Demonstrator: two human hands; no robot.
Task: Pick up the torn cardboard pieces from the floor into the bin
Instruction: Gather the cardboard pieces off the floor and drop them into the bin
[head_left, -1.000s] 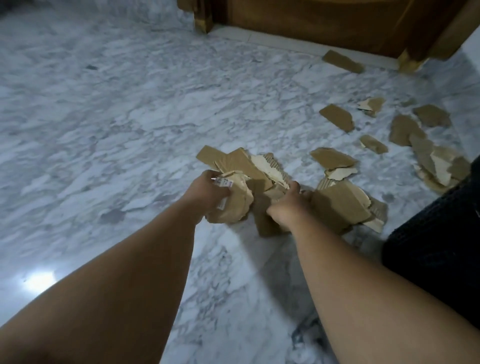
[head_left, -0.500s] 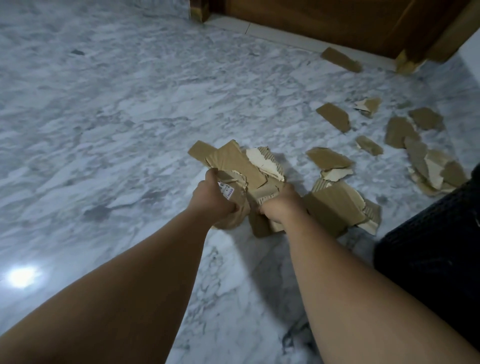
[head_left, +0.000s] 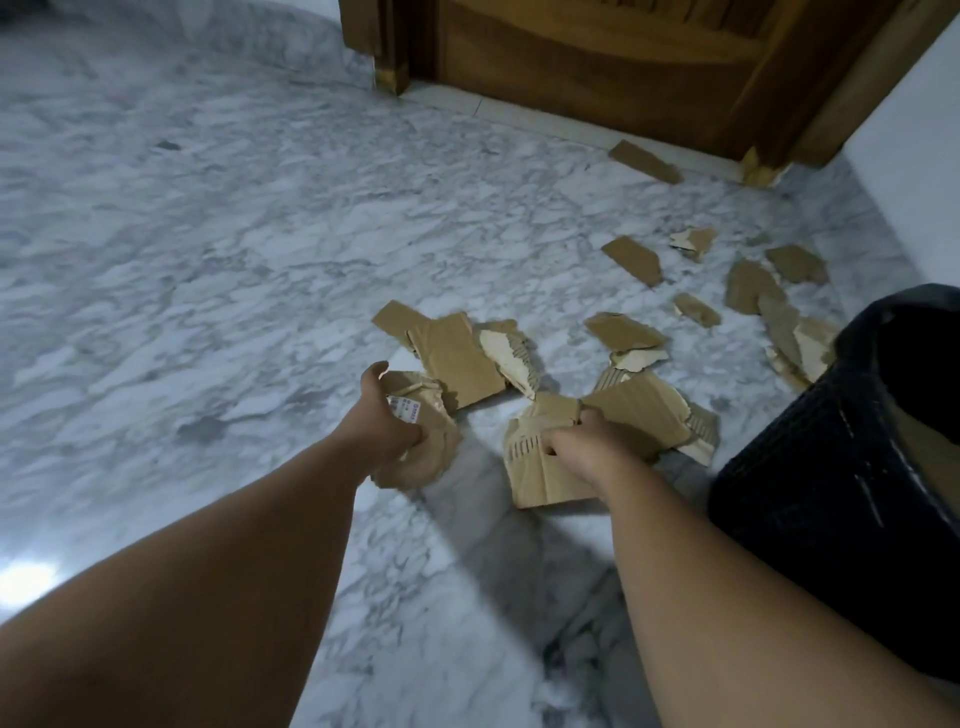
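My left hand (head_left: 387, 415) grips a crumpled brown cardboard piece (head_left: 415, 467) with a small white label on it. A flatter torn cardboard piece (head_left: 540, 475) with a row of slots is held by my right hand (head_left: 582, 447), next to a larger piece (head_left: 644, 410) on the floor. Between and beyond my hands lies a long brown piece (head_left: 452, 353). Several more torn pieces (head_left: 631, 260) are scattered to the right. The black woven bin (head_left: 841, 457) stands at the right edge, with brown cardboard visible inside it.
The floor is grey-white marble (head_left: 208, 260). A wooden door and frame (head_left: 623, 67) close off the far side, with a cardboard strip (head_left: 644, 161) at the threshold. A white wall (head_left: 924, 156) rises behind the bin at the right.
My hands have pulled apart, each with its own cardboard piece; before they held the bundle together. The view has swung, so the bin's rim now shows.
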